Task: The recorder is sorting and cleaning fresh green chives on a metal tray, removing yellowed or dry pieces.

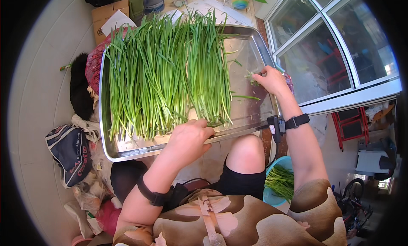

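A large rectangular stainless steel tray lies before me, tilted in the view. Garlic chives cover most of it in a thick layer, pale stem ends towards me and green leaf tips at the far side. My left hand grips the tray's near rim, fingers over the edge and thumb underneath. At the tray's right part, my right hand pinches a small clump of chive scraps between thumb and fingers. A few loose leaves lie on the bare metal between the layer and this hand.
A light blue basin with more chives stands below my right forearm. Left of the tray are a red mesh sack and a dark bag bearing writing. A cardboard box stands beyond. Glazed door panels border the right side.
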Tool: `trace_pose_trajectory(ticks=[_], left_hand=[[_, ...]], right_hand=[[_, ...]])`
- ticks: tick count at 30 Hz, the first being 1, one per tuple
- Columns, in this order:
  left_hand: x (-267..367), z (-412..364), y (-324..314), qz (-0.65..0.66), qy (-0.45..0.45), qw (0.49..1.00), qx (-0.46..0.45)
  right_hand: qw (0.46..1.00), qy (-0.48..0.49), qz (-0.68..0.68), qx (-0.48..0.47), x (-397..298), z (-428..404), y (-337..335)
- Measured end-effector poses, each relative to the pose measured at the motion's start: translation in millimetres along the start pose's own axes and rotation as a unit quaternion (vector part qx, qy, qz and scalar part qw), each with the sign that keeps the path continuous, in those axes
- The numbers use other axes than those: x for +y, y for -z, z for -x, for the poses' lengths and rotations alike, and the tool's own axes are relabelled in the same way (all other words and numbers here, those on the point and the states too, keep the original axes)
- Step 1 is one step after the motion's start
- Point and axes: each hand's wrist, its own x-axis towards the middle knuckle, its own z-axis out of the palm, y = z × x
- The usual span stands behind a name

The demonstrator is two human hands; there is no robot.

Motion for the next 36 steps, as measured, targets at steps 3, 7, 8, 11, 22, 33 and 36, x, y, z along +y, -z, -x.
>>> trace_pose_trajectory(ticks=[3,7,8,11,22,33,36], left_hand=[[0.1,-0.2,-1.3,-0.003,-0.005,1.0,-0.001],[1.5,-1.0,-0.4,-0.003,-0.003,1.0,-0.003],[2.0,-1.5,0.0,-0.002,-0.002,1.0,-0.007],[0.9,-1.8,-1.7,-0.003,-0.002,1.0,-0.008],[-0.3,0.8,-2.0,-0.004,0.002,1.0,-0.002],[3.7,-4.7,-0.4,0.012,0.007,1.0,-0.006],[2.7,-2.5,-0.2,0.019,0.01,1.0,-0.004]], right_hand=[[1.0,0.022,-0.022,-0.005,-6.6,2.4,-1.5],[0.992,0.114,-0.026,0.045,-6.6,-1.7,-13.9],[0.987,0.136,-0.038,0.074,-4.8,-2.7,-19.6],[0.985,0.135,-0.103,0.016,-6.0,-11.5,-25.9],[0.885,-0.019,-0.465,-0.019,35.0,-14.5,-13.4],[0.971,-0.066,-0.184,0.139,145.6,-17.4,14.1],[0.959,0.01,-0.227,0.17,79.2,-7.3,33.6]])
